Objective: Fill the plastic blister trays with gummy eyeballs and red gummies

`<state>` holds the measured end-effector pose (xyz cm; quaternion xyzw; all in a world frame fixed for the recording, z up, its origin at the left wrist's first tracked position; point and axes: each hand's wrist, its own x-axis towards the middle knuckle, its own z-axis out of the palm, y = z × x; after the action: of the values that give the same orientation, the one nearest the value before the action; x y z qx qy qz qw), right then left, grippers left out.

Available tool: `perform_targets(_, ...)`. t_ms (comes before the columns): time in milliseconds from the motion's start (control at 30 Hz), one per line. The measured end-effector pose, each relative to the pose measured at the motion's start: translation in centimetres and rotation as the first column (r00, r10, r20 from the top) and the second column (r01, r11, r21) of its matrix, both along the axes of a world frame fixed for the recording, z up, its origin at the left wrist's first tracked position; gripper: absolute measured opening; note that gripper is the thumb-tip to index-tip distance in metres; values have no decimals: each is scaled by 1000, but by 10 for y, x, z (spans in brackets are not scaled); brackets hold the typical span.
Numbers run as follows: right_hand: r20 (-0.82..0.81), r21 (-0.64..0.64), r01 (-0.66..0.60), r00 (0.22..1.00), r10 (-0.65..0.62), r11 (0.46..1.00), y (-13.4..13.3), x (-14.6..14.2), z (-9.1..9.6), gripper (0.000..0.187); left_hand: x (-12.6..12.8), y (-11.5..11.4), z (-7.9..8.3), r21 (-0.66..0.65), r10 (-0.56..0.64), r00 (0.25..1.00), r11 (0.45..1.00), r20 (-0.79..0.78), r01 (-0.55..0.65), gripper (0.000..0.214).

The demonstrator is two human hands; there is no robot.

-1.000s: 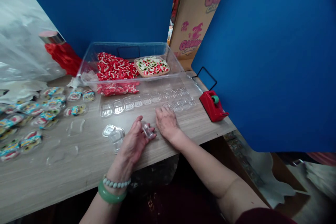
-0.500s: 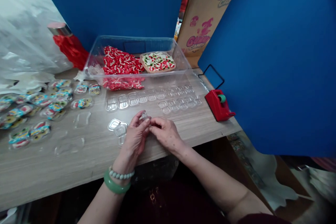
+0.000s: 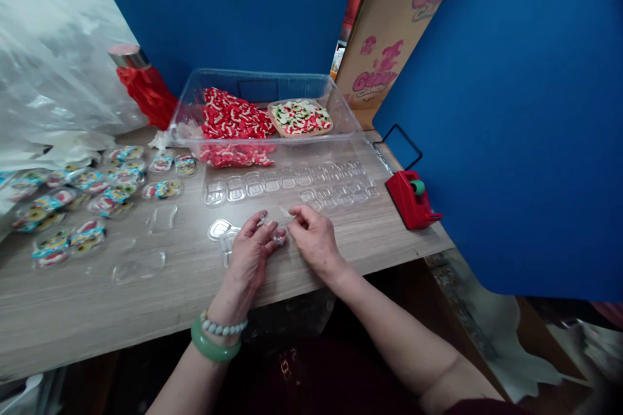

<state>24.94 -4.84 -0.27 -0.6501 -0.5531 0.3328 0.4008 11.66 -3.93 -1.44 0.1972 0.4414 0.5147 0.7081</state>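
Note:
My left hand [image 3: 250,249] is closed around a small clear plastic shell [image 3: 278,237] that shows between its fingertips. Just to its right, my right hand [image 3: 316,240] pinches a thin see-through piece [image 3: 286,211], too small and faint to name. A narrow gap separates the two hands over the table [image 3: 185,311]. Beside my left hand lie loose clear plastic shells [image 3: 220,229], partly hidden by its fingers. Beyond both hands, more clear shells [image 3: 236,189] stand in two rows.
A clear tub [image 3: 341,133] at the back holds red-and-white candies [image 3: 233,117] and a shallow dish [image 3: 278,128] of mixed pieces. Filled candy packs [image 3: 87,237] cover the left side. A red tape dispenser [image 3: 406,204] stands at right by a blue panel [image 3: 487,110].
My hands, together before, are now slightly apart, the right drawn away with a thin clear piece at its fingertips. The whole view has shifted a little, with the table contents appearing further right.

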Motion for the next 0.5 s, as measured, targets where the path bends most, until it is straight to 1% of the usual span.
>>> perform_targets(33,239,39,-34,971,24,999,1,-2,-2,17,-1,0,-1,-6,15,1000,1000,-4,-15,52)
perform_targets(67,443,38,-88,894,62,995,3,-4,-4,19,-3,0,-3,-8,29,1000,1000,-4,-29,51)
perform_targets(100,592,3,-138,799,109,990,6,-6,-6,20,-4,0,-4,-7,37,999,999,-2,-37,49)
perform_targets(133,684,-48,-167,713,154,985,10,-8,-8,20,-5,0,-5,-5,39,999,999,4,-39,48)
perform_targets(167,735,-97,-177,650,191,979,14,-10,-11,20,-6,-1,-5,-3,41,999,999,9,-41,47)
perform_targets(200,761,-132,-173,613,212,976,19,-12,-13,21,-8,-1,-5,0,43,999,999,13,-43,48)
perform_targets(233,774,-151,-159,594,217,976,25,-12,-15,23,-9,-1,-5,2,44,999,999,15,-44,49)
perform_targets(300,779,-162,-108,597,194,981,33,-12,-16,26,-10,-2,-4,1,39,999,999,12,-39,52)
perform_targets(367,751,-141,-63,644,148,988,36,-11,-11,27,-11,-3,-3,-4,25,1000,1000,5,-25,52)
perform_targets(433,653,-82,-67,750,104,994,30,-9,-1,24,-11,-3,-2,4,19,1000,1000,6,-19,53)
perform_targets(500,463,-1,-141,878,125,990,17,-10,8,20,-10,-3,-2,38,30,999,999,20,-30,56)
